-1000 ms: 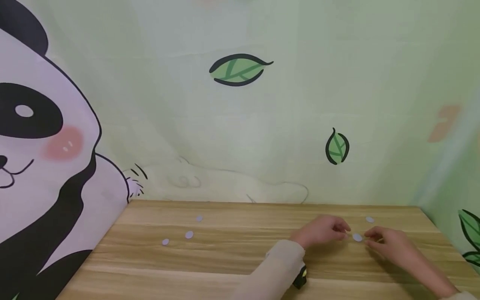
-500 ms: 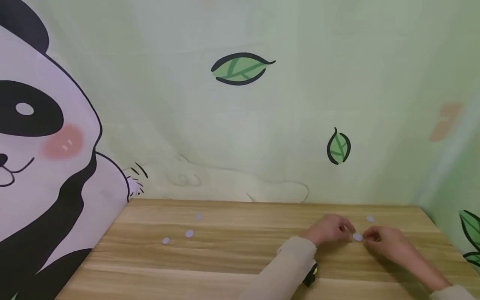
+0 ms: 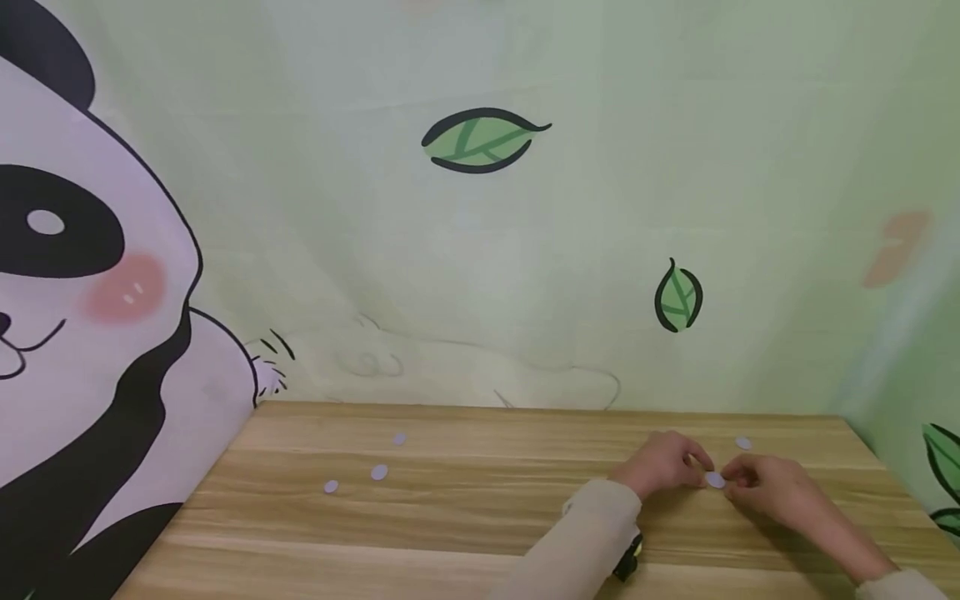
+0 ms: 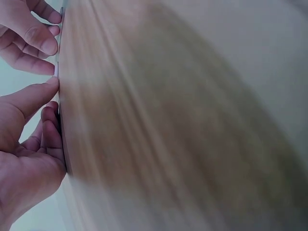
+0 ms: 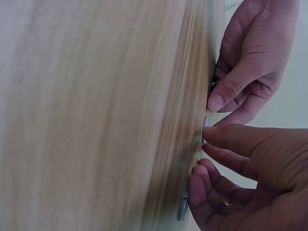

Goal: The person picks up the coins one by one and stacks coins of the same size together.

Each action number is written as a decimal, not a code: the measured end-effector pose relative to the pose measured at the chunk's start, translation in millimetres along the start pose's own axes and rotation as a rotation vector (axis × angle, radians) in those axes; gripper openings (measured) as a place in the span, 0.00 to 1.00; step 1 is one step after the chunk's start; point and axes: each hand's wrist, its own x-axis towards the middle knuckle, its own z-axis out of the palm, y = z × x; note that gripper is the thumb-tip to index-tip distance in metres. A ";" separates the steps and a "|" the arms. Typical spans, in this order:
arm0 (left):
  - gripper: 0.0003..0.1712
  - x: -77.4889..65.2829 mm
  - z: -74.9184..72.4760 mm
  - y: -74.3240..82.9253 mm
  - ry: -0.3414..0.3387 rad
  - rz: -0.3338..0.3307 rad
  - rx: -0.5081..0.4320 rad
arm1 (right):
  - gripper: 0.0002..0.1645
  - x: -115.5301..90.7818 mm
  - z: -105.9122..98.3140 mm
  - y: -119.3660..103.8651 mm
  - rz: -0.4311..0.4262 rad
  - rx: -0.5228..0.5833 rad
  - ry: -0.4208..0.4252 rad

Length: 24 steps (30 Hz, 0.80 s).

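Note:
A small flat white disc (image 3: 715,480) lies on the wooden table between my two hands. My left hand (image 3: 663,462) comes in from the left, its thumb and index finger pinching the disc's left edge. From the other side, my right hand (image 3: 772,485) pinches the right edge with thumb and index finger. In the right wrist view the disc (image 5: 207,122) shows edge-on between the fingertips of both hands, close to the tabletop. The left wrist view shows the left hand (image 4: 29,139) low at the table, its remaining fingers curled.
Another white disc (image 3: 743,443) lies just behind the right hand. Several more lie apart on the left of the table, such as the nearer disc (image 3: 379,472). The table (image 3: 450,525) ends at a green printed backdrop (image 3: 480,267) with a panda (image 3: 75,375).
My left hand has moved right until its fingertips meet the disc's edge. My right hand has closed in slightly from the other side. The other discs stay put.

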 end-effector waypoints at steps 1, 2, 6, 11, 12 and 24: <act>0.10 0.1 0.3 0.2 0.004 -0.009 -0.001 | 0.10 0.0 -0.3 -0.6 -0.010 0.006 -0.003; 0.10 0.5 0.9 0.1 0.009 -0.021 -0.007 | 0.10 0.3 -0.6 -0.9 -0.025 0.012 -0.005; 0.09 1.3 3.5 1.0 0.029 -0.073 -0.044 | 0.10 0.6 0.3 -2.3 -0.042 0.018 -0.017; 0.07 1.7 4.1 2.7 0.044 -0.093 -0.054 | 0.12 1.7 2.1 -0.9 -0.047 0.001 -0.003; 0.07 1.6 4.1 3.0 0.045 -0.093 -0.051 | 0.12 1.8 2.1 -0.5 -0.046 0.000 0.000; 0.08 3.6 4.1 7.4 0.053 -0.140 -0.089 | 0.10 1.6 4.3 2.1 -0.016 0.037 0.026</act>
